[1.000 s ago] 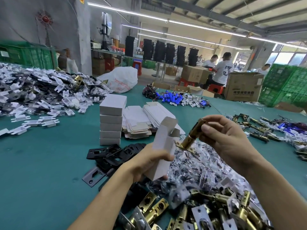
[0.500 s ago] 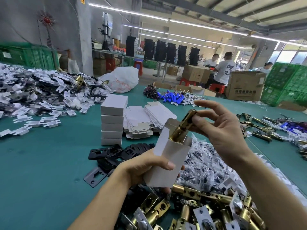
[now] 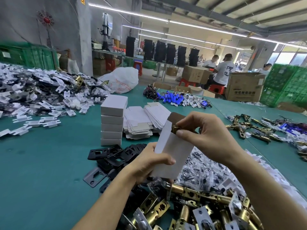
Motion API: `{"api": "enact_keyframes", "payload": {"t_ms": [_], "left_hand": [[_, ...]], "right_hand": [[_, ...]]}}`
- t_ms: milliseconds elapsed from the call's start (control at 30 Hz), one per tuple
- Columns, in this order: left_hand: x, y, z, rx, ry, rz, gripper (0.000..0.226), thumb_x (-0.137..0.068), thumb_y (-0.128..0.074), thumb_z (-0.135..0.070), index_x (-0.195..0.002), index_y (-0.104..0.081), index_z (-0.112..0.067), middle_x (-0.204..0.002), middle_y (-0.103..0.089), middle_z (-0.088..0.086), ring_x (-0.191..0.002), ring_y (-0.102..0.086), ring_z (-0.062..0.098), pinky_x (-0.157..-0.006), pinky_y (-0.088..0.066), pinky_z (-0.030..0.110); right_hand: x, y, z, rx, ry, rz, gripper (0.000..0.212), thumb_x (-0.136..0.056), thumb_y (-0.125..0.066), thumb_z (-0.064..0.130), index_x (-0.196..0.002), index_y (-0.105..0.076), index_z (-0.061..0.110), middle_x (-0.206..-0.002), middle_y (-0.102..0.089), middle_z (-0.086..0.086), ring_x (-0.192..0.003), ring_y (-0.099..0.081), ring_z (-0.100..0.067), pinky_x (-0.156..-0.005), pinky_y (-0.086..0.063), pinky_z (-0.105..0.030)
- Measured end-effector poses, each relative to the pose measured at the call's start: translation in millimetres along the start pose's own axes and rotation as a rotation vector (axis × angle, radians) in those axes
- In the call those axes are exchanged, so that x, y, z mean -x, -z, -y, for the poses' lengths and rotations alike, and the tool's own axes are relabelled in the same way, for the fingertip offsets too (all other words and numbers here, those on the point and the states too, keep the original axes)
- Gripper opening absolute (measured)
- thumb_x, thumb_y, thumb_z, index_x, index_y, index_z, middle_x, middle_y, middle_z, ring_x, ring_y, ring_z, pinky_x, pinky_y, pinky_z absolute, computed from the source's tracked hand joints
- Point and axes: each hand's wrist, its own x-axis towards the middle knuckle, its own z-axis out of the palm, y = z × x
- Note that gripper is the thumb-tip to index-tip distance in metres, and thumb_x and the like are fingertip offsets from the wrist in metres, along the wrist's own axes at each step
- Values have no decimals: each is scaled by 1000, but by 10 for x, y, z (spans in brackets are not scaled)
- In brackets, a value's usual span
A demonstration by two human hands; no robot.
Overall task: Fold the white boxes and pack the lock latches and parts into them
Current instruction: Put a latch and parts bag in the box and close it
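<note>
Both forearms are bare. The left forearm [image 3: 106,201] comes in from the bottom edge and slants up to the right. The right forearm [image 3: 265,188] comes in from the lower right corner and slants up to the left. The left grip [image 3: 147,165] holds the box [image 3: 174,151] low down, thumb flat across its front face, the fingers mostly hidden behind it. The right grip [image 3: 206,130] is higher, with its wrist bent downward. Its thumb and forefinger pinch the latch [image 3: 175,129] at the box's open top, and the other fingers curl loosely behind.
</note>
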Motion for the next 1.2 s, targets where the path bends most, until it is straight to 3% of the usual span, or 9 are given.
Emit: {"api": "enact_keyframes", "payload": {"t_ms": [200,333,467,633,767,967,1067,1200], "left_hand": [[-36,-23,36,-181,-122,-37,42,-55,-86,-26,-94,-74,-23,-87,-71,-1,-81,-68,17,-69,-57,35],[-38,-26,55,-254,-95,-28,42,-64,-82,-22,-103,-70,-12,-87,-71,1,-80,-68,18,-74,-55,46],[-28,-41,36,-209,-117,1,43,-64,-79,-28,-102,-71,-8,-88,-71,1,-82,-67,15,-72,-56,30],[-42,-38,53,-203,-111,45,32,-74,-75,-16,-105,-70,-8,-92,-71,2,-87,-67,16,-79,-57,35],[-40,-31,66,-226,-96,46,32,-76,-74,-14,-106,-70,-5,-92,-71,3,-85,-68,17,-76,-57,32],[-38,-29,77,-229,-95,64,26,-78,-75,-17,-103,-72,-10,-92,-72,2,-87,-69,17,-75,-57,32],[-38,-10,72,-208,-100,68,28,-78,-75,-17,-105,-72,-9,-97,-72,6,-91,-69,21,-83,-57,41],[-31,-21,68,-201,-114,82,23,-79,-74,-12,-102,-71,-7,-92,-70,4,-87,-67,19,-80,-57,37]], "right_hand": [[-56,77,-2,-27,-82,21,13,-80,-79,11,-87,-72,18,-76,-73,5,-70,-66,0,-65,-50,-13],[-45,28,-19,-203,-187,-65,10,-84,-75,8,-89,-71,15,-80,-75,-4,-71,-69,-9,-64,-51,-22],[-30,19,-43,-40,-180,-42,8,-86,-74,12,-91,-70,16,-82,-75,-1,-80,-71,-14,-78,-57,-34],[-70,212,-16,281,-84,175,14,-87,-74,21,-97,-69,30,-85,-71,12,-80,-62,7,-69,-45,-8],[-86,238,9,421,-54,237,13,-88,-73,22,-97,-77,31,-82,-70,18,-79,-59,14,-67,-40,1],[-83,237,-13,566,19,276,13,-93,-66,22,-99,-77,25,-88,-70,14,-76,-53,1,-65,-37,-4],[-67,230,-9,511,65,254,11,-93,-66,22,-96,-76,24,-84,-65,18,-77,-54,10,-70,-39,-4],[-67,239,4,485,74,235,11,-93,-67,23,-95,-77,25,-88,-72,14,-79,-55,13,-70,-37,-3]]}}
